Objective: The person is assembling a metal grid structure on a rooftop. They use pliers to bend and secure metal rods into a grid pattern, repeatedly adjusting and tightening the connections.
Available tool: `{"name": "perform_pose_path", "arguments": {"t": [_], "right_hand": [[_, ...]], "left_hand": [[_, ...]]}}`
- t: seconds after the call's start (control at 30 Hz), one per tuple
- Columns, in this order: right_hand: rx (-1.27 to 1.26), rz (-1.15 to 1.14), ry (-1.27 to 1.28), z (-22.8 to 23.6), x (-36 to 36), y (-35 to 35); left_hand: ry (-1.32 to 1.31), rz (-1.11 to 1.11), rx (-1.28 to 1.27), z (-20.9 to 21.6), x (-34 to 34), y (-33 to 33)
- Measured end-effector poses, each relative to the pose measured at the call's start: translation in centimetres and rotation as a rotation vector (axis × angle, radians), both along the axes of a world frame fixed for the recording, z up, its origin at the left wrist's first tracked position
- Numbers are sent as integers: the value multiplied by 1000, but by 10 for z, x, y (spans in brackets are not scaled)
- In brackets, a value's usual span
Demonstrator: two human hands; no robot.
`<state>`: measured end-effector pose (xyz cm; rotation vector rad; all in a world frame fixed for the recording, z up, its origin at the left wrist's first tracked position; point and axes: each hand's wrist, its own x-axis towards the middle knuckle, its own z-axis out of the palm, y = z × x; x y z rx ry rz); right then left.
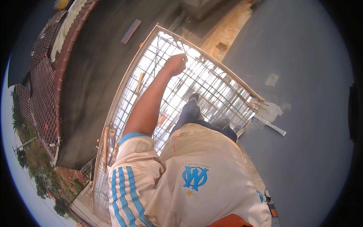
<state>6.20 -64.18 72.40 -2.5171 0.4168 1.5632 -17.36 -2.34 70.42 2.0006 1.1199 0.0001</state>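
My left hand (177, 64), at the end of an outstretched arm, is closed in a fist above the far part of a rebar mesh (177, 86). A thin dark rod or wire passes close to the fist. Whatever the fingers may hold is too small to make out. Under the mesh lies shiny, bright sheeting, framed by wooden boards (227, 70). One of my shoes (193, 97) stands on the mesh in front of me. My right hand is out of the picture.
A pale-ended bar (270, 125) juts from the mesh's right corner beside rubble (268, 111). Short wooden pieces (140, 82) lie on the left of the mesh. A grey surface (302, 75) spans the right. A tiled roof (43, 90) and a drop are at left.
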Motion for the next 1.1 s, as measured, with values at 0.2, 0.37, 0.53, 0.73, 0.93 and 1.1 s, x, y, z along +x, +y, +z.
{"name": "perform_pose_path", "arguments": {"t": [0.2,0.37,0.53,0.73,0.93,1.1], "right_hand": [[1,98,9,-2,15,43],[21,185,7,-1,30,68],[54,319,7,-11,54,80],[104,416,1,-23,90,56],[128,553,35,-40,127,12],[125,746,55,-59,161,-35]], "left_hand": [[698,149,-615,-154,-286,-230],[580,320,-1040,-173,-340,-277],[97,654,-574,-118,-254,-216],[-100,786,-603,-74,-163,-239],[75,798,-699,-97,-176,-370],[100,981,-782,-84,-173,-480]]}}
